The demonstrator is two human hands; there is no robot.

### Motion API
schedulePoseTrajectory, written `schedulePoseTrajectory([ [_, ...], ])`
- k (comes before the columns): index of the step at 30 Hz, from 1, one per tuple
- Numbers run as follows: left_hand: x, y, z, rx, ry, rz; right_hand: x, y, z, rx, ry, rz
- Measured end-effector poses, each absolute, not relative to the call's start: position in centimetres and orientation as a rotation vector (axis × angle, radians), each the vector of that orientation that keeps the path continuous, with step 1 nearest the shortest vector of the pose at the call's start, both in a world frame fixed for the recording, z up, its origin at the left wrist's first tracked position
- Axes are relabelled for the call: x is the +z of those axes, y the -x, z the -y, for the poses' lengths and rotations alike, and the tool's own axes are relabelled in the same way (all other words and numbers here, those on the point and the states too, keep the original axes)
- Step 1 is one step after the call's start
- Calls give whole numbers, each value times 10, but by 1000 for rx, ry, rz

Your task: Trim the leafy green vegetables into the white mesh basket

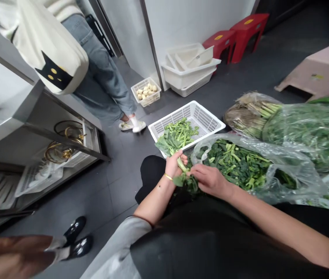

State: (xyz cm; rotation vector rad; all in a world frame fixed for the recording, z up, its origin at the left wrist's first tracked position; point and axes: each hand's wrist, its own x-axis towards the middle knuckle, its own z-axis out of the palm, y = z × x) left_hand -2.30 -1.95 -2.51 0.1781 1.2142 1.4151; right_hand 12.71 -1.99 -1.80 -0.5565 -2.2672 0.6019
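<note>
My left hand (176, 164) is wrapped round the thick stem of a leafy green vegetable (183, 166). Its broad leaves reach forward over the near edge of a white slotted basket (211, 123), where cut greens (183, 130) lie in the left part. Close on the right, my right hand (207, 178) is closed, with its fingertips pinching at the lower end of the same vegetable, beside dark hanging leaves. An open clear plastic bag (292, 159) full of dark leafy greens (236, 162) lies right beside my right hand.
Bagged scallions (251, 112) and other bagged greens (312, 131) lie at the right. Beyond the basket are a small basket of pale round vegetables (146, 93), white tubs (187, 69) and red stools (247, 33). Two people stand at the left near a metal shelf (62, 135).
</note>
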Motion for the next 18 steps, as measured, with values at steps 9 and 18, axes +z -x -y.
schedulePoseTrajectory([
  [9, -17, 17, 33, 1414, -472, -1017, -6, -118, -21, 1550, 1197, 1503],
  [18, -22, 18, 22, 1427, -311, -1161, -12, -126, 13, 928, 1001, 1988],
])
